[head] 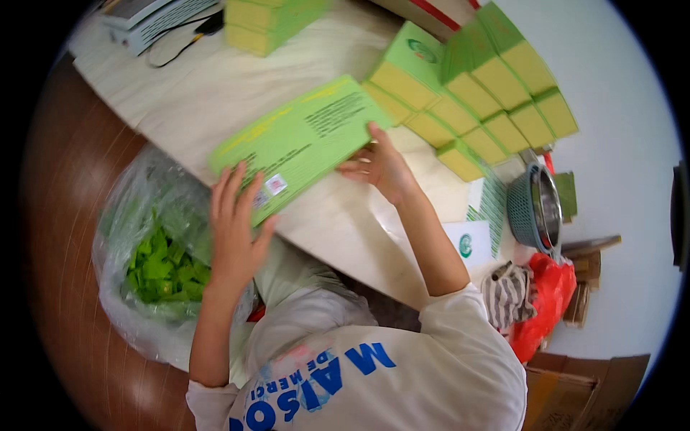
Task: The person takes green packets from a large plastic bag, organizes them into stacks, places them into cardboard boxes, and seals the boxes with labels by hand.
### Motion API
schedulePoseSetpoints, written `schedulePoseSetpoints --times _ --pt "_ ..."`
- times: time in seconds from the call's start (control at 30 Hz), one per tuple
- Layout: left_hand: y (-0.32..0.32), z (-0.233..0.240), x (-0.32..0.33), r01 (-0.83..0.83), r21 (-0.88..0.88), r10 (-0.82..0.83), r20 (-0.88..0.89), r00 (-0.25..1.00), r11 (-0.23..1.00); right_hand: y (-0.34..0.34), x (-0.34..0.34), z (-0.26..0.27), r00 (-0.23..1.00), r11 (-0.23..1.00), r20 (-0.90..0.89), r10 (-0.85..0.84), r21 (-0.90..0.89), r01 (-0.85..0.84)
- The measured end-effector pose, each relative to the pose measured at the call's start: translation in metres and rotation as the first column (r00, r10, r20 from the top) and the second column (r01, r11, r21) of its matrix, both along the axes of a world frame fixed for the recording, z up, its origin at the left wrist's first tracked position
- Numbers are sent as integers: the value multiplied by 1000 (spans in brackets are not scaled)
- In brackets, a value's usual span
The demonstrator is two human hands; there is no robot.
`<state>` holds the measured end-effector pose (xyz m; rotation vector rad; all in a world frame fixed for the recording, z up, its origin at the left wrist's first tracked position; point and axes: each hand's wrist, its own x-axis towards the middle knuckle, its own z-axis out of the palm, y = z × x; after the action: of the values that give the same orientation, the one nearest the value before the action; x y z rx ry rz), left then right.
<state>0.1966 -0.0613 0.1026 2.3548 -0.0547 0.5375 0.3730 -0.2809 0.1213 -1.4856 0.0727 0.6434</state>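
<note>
A long green cardboard box point(302, 134) lies slanted before me, held between both hands. Its upper face bears printed writing, and two small square labels sit near its left end. My left hand point(234, 226) has its fingers spread over the left end, with the thumb along the near corner. At the right end, my right hand point(380, 164) sets its thumb on the box edge and curls its fingers by the near side. Whether the box rests on the table point(345, 215) or is slightly raised, I cannot tell.
Green and yellow boxes point(458, 108) are stacked at right, more boxes point(264, 27) at the back. A plastic bag point(145, 318) of green pieces point(167, 269) stands at left. A colander point(523, 207), striped cloth point(509, 296) and red bag point(550, 291) are at right.
</note>
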Motion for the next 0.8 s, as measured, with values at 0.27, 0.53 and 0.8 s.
schedulePoseSetpoints --times 0.27,0.53,0.8 --pt "5 -26 1 -104 165 94 66 993 981 -98 -6 -12 613 666 790 -24 -445 599" --pt "3 -34 9 -111 160 84 169 982 981 -272 -32 -62 566 -234 792 229 -520 821" --pt "6 -38 8 -125 161 91 203 975 979 -257 -53 -70 838 -277 545 24 -802 529"
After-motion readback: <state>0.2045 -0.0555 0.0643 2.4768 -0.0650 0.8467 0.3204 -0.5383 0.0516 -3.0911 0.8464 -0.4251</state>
